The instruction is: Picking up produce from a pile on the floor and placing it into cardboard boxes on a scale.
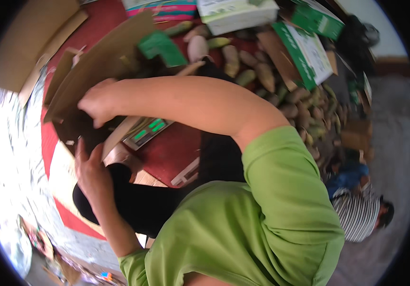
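A large open cardboard box (114, 43) stands in front of me with its flaps raised. Across it reaches my right hand (99, 102), its fingers bent down over the dark inside; blur hides whether they grip anything. At the near side of the box is my left hand (90, 171), thumb and forefinger apart, with nothing visible between them. A small white bit (70, 142) shows beside its fingertips. Against the box's near right side sits a digital scale (145, 132) with lit green displays. A green piece (163, 48) lies over the box's far end. The contents are in shadow.
Beyond my right arm spreads a heap of long greenish-brown vegetables or tubers (264, 76). Printed cartons, one white (236, 14) and one green and white (305, 55), stand around it. Another cardboard box (29, 43) is far left. A person in stripes (357, 214) is at right.
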Motion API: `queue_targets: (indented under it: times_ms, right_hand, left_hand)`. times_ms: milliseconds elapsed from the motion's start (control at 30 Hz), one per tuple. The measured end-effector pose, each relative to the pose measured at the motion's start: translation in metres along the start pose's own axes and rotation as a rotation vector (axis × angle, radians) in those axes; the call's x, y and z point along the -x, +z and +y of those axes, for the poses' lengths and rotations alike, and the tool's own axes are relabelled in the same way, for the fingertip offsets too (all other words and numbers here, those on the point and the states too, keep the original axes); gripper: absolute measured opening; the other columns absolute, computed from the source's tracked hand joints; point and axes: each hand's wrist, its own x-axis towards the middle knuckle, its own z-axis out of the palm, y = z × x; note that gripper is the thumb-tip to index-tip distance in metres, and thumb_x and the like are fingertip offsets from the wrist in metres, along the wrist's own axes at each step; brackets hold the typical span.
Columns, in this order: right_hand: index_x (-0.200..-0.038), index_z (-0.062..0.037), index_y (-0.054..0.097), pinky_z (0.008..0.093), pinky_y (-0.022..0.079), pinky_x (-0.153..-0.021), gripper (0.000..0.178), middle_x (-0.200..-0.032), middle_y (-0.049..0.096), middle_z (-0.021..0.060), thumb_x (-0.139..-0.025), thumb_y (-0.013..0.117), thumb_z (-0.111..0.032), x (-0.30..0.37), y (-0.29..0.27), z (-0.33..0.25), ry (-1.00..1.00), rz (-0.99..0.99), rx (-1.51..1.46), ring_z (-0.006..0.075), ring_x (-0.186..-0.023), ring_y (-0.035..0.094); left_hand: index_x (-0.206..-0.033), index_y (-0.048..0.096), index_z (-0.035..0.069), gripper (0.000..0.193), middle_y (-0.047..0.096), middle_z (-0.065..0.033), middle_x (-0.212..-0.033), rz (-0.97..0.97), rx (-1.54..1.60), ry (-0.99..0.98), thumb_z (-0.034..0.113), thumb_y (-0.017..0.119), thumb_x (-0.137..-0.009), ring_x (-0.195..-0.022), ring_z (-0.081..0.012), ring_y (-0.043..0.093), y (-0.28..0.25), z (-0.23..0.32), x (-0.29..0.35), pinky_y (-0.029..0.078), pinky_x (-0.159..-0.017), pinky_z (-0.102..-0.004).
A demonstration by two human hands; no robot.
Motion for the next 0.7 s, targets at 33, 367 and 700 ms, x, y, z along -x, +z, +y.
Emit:
queue_targets:
  times_ms: [33,367,700]
  right_hand:
    - [-0.11,-0.0095,0.064,0.0417,0.049,-0.088,0.047,-0.108,0.065,0.0141,-0.071,0.073,-0.034,0.015,-0.008,-0.001,-0.048,0.135,-0.079,0.0298,-0.104,0.062]
    - [-0.1,-0.002,0.065,0.0258,0.05,-0.074,0.019,-0.088,0.067,0.0065,-0.083,0.065,-0.011,0.249,0.039,0.087,0.285,1.295,-0.731,0.0134,-0.082,0.063]
    - [-0.093,-0.0052,0.068,0.0377,0.051,-0.076,0.02,-0.088,0.067,0.0139,-0.077,0.065,-0.017,0.458,0.353,0.129,1.394,0.963,-0.544,0.0289,-0.085,0.065]
  left_hand:
    - [-0.102,0.068,0.009,0.033,0.049,-0.0201,-0.133,-0.031,0.042,-0.018,-0.004,0.051,-0.077,-0.121,-0.0376,0.048,-0.004,0.003,-0.002,0.042,-0.098,-0.0423]
    - [-0.103,0.068,0.007,0.018,0.052,-0.014,-0.133,0.0,0.023,0.039,0.01,0.056,-0.089,-0.114,-0.0349,0.055,0.01,-0.016,-0.003,0.048,-0.086,-0.0408]
    - [-0.108,0.067,0.007,0.021,0.052,-0.0136,-0.134,-0.018,0.009,0.023,0.01,0.059,-0.089,-0.124,-0.0374,0.048,0.019,-0.035,-0.009,0.044,-0.095,-0.0407]
